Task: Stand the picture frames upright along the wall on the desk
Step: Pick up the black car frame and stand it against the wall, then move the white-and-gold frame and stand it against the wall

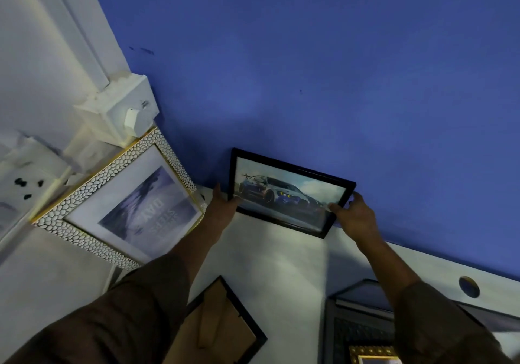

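A black-framed car picture [289, 192] stands on its long edge against the blue wall [309, 68] at the back of the white desk [284, 262]. My left hand [222, 206] grips its lower left corner and my right hand [353, 214] grips its lower right corner. To the left, a large white pebble-textured frame [118, 203] leans in the corner with its print upside down. A black frame [222, 327] lies face down on the desk near me, brown backing and stand showing. A dark ornate frame [357, 332] lies flat at the lower right.
A white switch box [121, 110] and conduit sit on the white side wall above the pebble frame. A socket plate [25, 186] is further left. A round cable hole [469, 287] opens in the desk at the right. Another flat frame edge [489, 318] shows at far right.
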Action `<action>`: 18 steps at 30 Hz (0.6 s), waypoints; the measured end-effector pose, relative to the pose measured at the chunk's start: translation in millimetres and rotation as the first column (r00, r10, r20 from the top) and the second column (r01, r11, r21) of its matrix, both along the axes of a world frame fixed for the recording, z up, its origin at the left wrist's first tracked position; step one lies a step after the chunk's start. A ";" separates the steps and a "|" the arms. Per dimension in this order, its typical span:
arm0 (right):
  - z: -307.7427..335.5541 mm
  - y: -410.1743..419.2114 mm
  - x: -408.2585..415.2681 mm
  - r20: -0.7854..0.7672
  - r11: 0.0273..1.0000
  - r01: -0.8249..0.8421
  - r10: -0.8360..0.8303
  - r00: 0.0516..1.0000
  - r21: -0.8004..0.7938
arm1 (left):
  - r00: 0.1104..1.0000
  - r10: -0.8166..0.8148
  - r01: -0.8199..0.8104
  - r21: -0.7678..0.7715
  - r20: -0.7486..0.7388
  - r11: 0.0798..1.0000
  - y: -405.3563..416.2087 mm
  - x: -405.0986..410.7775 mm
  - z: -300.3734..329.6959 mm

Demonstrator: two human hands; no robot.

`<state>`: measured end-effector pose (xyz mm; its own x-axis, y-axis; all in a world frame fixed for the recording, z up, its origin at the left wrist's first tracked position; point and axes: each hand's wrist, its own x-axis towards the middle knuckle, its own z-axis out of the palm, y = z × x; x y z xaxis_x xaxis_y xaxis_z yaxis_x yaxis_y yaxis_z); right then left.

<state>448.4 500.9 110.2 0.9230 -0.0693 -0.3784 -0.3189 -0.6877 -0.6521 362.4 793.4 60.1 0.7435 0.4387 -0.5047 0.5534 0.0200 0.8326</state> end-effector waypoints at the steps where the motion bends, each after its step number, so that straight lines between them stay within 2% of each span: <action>1: 4.0 -0.8 -1.8 0.017 1.000 -0.001 0.001 1.000 0.002 | 1.000 -0.002 0.002 0.002 -0.006 1.000 0.3 -4.5 -1.2; 6: 24.3 0.9 -17.7 0.123 0.998 -0.025 0.032 0.992 -0.058 | 0.997 0.069 -0.068 -0.024 0.034 0.997 -6.3 -32.9 7.8; 9: 34.9 10.3 -31.6 0.274 0.985 -0.122 0.152 0.950 -0.123 | 0.994 0.101 -0.099 -0.051 0.050 0.994 -8.6 -54.9 13.3; 12: 41.3 30.0 -42.4 0.349 0.949 -0.267 0.311 0.884 -0.169 | 0.972 0.226 -0.218 -0.106 0.067 0.970 -6.2 -82.5 6.7; 14: 41.7 47.7 -46.5 0.336 0.918 -0.367 0.395 0.855 -0.148 | 0.948 0.313 -0.306 -0.106 0.058 0.946 -7.8 -106.9 14.9; 18: 40.1 97.7 -56.5 0.194 0.848 -0.525 0.529 0.826 -0.074 | 0.854 0.516 -0.513 -0.055 0.061 0.856 9.3 -159.8 19.3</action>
